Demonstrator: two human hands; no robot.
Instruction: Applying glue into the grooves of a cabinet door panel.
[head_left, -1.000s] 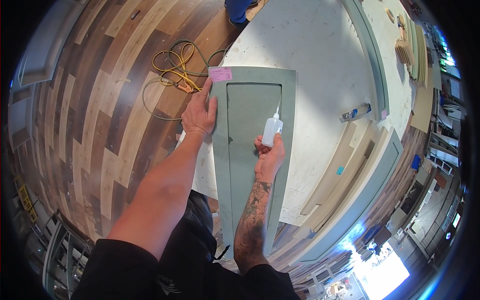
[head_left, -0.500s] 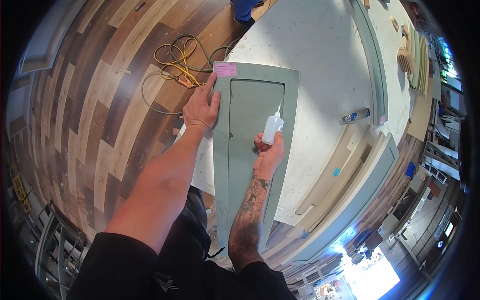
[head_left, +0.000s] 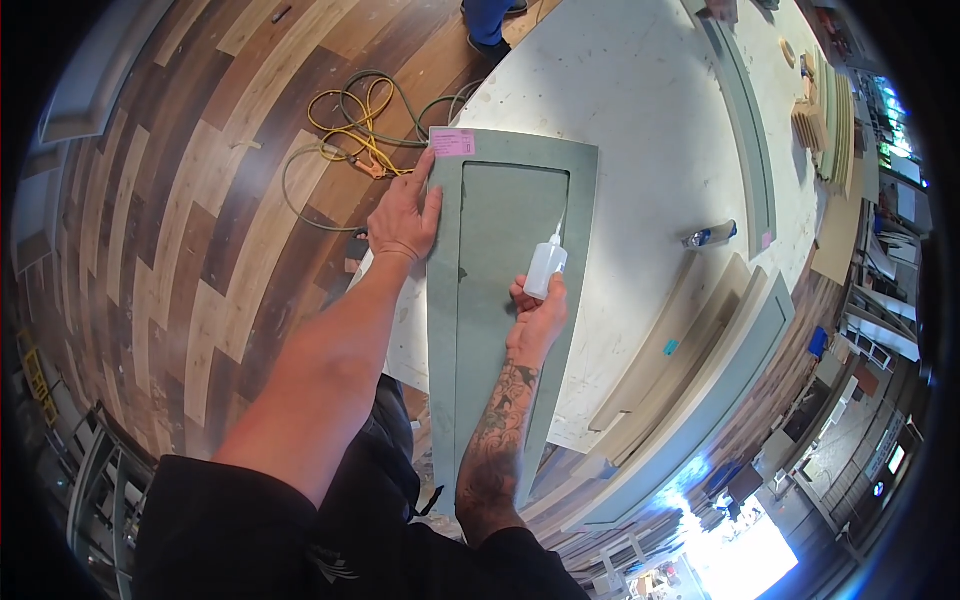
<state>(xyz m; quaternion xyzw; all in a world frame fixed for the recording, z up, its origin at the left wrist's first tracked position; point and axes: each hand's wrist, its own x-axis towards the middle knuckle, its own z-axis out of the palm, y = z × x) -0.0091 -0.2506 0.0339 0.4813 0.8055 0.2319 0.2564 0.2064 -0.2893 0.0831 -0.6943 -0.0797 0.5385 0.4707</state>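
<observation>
A sage-green cabinet door [head_left: 510, 290], a frame around a recessed flat panel, lies lengthwise on a pale, stained worktable [head_left: 640, 110], its near end overhanging the table edge toward the person. The left hand [head_left: 405, 215] lies flat and open on the door's left stile, fingers spread and pointing toward the far corner, holding nothing, only pressing down. Just beyond its fingertips a pink label [head_left: 452, 142] sticks to the door's far left corner.

The right hand [head_left: 538, 318] is closed around a small white squeeze bottle [head_left: 546, 268], gripped near its base. The bottle stands nearly upright over the right side of the panel, its thin nozzle pointing away from the person toward the inner edge of the right stile. What it contains cannot be seen through the opaque plastic.

Farther right on the table lies a small grey-and-blue tool [head_left: 708, 236], well apart from the door. More green door frames [head_left: 745, 150] and pale boards [head_left: 690, 350] rest along the table's right side. Yellow and green hoses [head_left: 350, 125] lie coiled on the wood-plank floor, left of the table.
</observation>
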